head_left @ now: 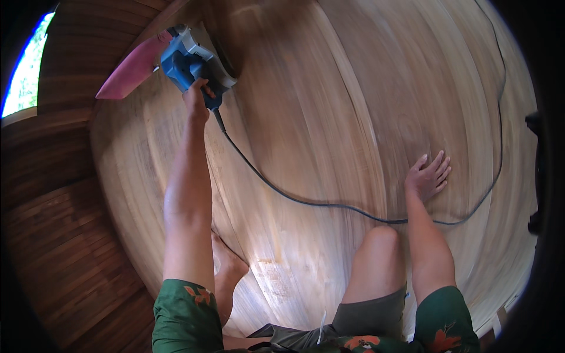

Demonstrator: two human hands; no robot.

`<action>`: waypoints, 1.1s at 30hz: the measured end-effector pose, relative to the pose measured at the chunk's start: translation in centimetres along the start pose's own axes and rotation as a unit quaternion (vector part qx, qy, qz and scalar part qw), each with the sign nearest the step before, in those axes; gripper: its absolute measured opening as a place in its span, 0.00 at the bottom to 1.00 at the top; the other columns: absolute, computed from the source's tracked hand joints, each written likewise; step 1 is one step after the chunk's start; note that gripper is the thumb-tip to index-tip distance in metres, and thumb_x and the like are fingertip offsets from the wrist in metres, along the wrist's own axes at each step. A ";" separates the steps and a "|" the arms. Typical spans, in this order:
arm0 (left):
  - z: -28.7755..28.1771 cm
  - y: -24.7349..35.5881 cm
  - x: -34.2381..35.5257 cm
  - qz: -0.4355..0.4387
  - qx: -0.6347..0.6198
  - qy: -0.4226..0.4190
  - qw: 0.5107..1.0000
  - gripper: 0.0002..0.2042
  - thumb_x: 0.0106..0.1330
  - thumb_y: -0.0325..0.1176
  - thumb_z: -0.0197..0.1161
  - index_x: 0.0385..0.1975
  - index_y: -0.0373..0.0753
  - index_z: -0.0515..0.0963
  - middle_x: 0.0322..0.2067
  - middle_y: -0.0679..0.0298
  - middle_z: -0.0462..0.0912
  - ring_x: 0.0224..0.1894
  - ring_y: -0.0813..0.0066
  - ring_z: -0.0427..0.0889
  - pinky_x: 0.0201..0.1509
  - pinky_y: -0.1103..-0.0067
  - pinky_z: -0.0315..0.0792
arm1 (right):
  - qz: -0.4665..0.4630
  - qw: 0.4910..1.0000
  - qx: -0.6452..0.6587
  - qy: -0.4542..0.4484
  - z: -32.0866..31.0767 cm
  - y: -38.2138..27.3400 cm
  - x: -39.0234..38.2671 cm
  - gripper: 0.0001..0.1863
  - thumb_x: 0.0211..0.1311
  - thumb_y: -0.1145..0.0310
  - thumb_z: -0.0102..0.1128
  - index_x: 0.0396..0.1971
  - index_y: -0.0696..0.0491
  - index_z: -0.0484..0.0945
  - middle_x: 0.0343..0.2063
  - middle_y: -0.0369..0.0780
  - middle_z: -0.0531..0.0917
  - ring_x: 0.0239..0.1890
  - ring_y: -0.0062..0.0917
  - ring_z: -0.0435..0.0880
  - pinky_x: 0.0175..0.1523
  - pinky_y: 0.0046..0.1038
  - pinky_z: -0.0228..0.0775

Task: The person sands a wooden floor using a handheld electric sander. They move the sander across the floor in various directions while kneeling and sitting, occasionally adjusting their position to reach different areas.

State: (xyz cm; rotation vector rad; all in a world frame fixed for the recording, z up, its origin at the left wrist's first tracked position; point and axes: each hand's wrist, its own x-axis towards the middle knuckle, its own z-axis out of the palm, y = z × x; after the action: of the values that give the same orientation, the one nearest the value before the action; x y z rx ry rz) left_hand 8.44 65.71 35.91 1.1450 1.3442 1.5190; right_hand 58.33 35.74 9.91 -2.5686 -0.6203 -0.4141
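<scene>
A blue and silver power sander (182, 59) with a pink dust bag (126, 70) is at the upper left on the pale wooden floor (306, 129). My left hand (199, 94) is closed round its rear handle. A black power cord (312, 203) runs from the handle in a long curve across the boards and up the right side. My right hand (429, 173) lies on the boards with its fingers spread, holding nothing, near the cord.
A dark wooden plank wall (59, 223) borders the floor on the left, with a bright opening (23, 70) at the upper left. My bare foot (232, 262) and bent knee (379, 247) rest on the floor in the lower middle.
</scene>
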 end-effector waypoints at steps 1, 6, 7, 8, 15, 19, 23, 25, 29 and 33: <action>0.1 0.2 -0.1 0.005 -0.006 -0.009 1.000 0.08 0.59 0.29 0.65 0.22 0.37 0.73 0.17 0.60 0.73 0.18 0.66 0.74 0.27 0.69 0.72 | 0.003 1.000 0.003 0.005 0.4 1.4 -1.1 0.33 0.78 0.46 0.48 0.77 0.40 0.61 0.78 0.41 0.60 0.80 0.41 0.57 0.78 0.55 0.50; 0.1 0.0 -2.0 0.047 -0.010 -0.032 0.998 0.07 0.59 0.29 0.65 0.24 0.36 0.74 0.18 0.60 0.74 0.19 0.66 0.74 0.26 0.70 0.72 | 0.012 1.000 0.014 0.014 2.4 8.7 -7.5 0.32 0.78 0.46 0.47 0.77 0.40 0.61 0.78 0.39 0.61 0.80 0.39 0.58 0.78 0.53 0.51; 0.0 -0.3 -2.9 0.036 0.000 -0.029 0.999 0.07 0.59 0.29 0.65 0.24 0.36 0.75 0.19 0.60 0.74 0.19 0.66 0.75 0.27 0.70 0.72 | 0.007 1.000 0.013 0.017 2.3 10.9 -8.8 0.32 0.78 0.46 0.47 0.77 0.39 0.61 0.79 0.39 0.61 0.80 0.39 0.58 0.78 0.53 0.51; -0.2 -0.6 -4.2 0.039 0.005 -0.027 0.999 0.07 0.59 0.29 0.66 0.24 0.36 0.75 0.19 0.60 0.75 0.19 0.66 0.75 0.27 0.69 0.73 | 0.004 1.000 0.011 0.019 2.0 13.3 -10.1 0.32 0.78 0.46 0.47 0.77 0.39 0.61 0.79 0.39 0.61 0.80 0.38 0.58 0.78 0.53 0.51; -2.0 1.3 -21.5 0.048 0.010 -0.023 0.999 0.08 0.58 0.29 0.68 0.25 0.34 0.76 0.19 0.59 0.77 0.19 0.65 0.77 0.27 0.68 0.74 | -0.001 1.000 0.005 0.015 -5.2 30.2 -18.0 0.32 0.79 0.45 0.46 0.77 0.39 0.61 0.78 0.38 0.61 0.79 0.38 0.59 0.77 0.52 0.52; -3.8 -0.4 -30.2 0.060 0.034 -0.018 0.997 0.08 0.58 0.29 0.69 0.24 0.34 0.77 0.18 0.60 0.76 0.18 0.66 0.76 0.26 0.70 0.73 | 0.001 1.000 0.000 0.009 -10.0 37.1 -19.8 0.32 0.79 0.45 0.46 0.77 0.39 0.62 0.78 0.38 0.62 0.79 0.38 0.60 0.77 0.52 0.53; -2.3 -4.1 -26.3 0.019 0.031 -0.013 0.999 0.07 0.59 0.29 0.68 0.24 0.35 0.77 0.17 0.61 0.75 0.17 0.67 0.75 0.23 0.71 0.71 | -0.014 0.999 -0.033 -0.038 -5.5 29.1 -16.0 0.32 0.78 0.46 0.47 0.77 0.39 0.62 0.78 0.39 0.62 0.79 0.38 0.60 0.77 0.53 0.53; -2.6 -7.4 -24.8 -0.045 0.038 0.016 0.998 0.08 0.59 0.29 0.68 0.23 0.36 0.76 0.17 0.61 0.75 0.17 0.68 0.75 0.23 0.72 0.70 | -0.015 0.998 -0.051 -0.033 -4.2 26.9 -15.0 0.32 0.78 0.45 0.47 0.77 0.39 0.62 0.78 0.39 0.62 0.79 0.39 0.60 0.78 0.53 0.52; -3.3 -12.8 -25.0 -0.043 0.046 0.000 0.998 0.08 0.59 0.29 0.67 0.22 0.37 0.74 0.16 0.61 0.75 0.16 0.68 0.74 0.23 0.72 0.70 | -0.008 0.993 -0.101 -0.052 -1.6 23.9 -13.6 0.32 0.78 0.45 0.47 0.77 0.40 0.62 0.78 0.41 0.62 0.79 0.40 0.58 0.79 0.54 0.50; -3.1 -17.1 -30.1 -0.063 0.070 -0.011 0.996 0.08 0.58 0.28 0.66 0.21 0.37 0.74 0.16 0.62 0.75 0.16 0.69 0.74 0.24 0.72 0.70 | -0.005 0.993 -0.085 -0.082 -0.5 24.9 -13.7 0.33 0.78 0.44 0.46 0.77 0.41 0.61 0.78 0.42 0.61 0.80 0.41 0.56 0.79 0.56 0.47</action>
State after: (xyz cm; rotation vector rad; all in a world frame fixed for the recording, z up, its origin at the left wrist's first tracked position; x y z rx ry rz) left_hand 13.82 38.35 15.16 1.1369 1.4977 1.3368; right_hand 58.78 10.99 -4.03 -2.7846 -0.6814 -0.2703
